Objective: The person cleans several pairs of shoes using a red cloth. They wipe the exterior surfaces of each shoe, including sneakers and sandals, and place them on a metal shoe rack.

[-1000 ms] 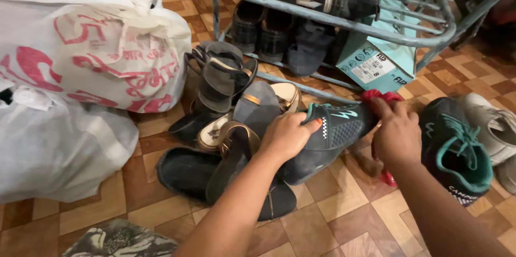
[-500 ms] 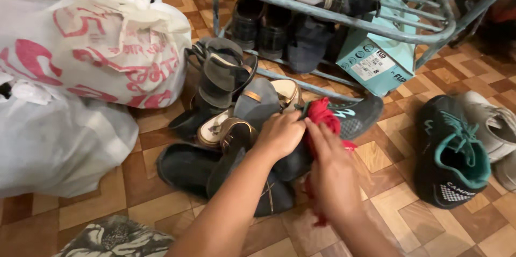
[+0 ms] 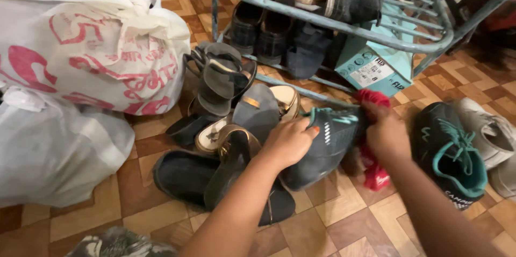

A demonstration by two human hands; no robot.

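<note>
Wiping goes best while the left hand grips the dark sneaker firmly and the right hand, closed on the red cloth, rubs its toe.

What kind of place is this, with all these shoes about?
Probably a home's entryway or shoe corner. A blue metal shoe rack holds pairs of shoes, sandals lie heaped on the patterned tile floor, and stuffed white sacks sit beside them.

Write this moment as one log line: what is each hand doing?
left hand: grips dark sneaker at its opening | right hand: presses red cloth against sneaker toe | nearby: matching sneaker, shoe rack
</note>
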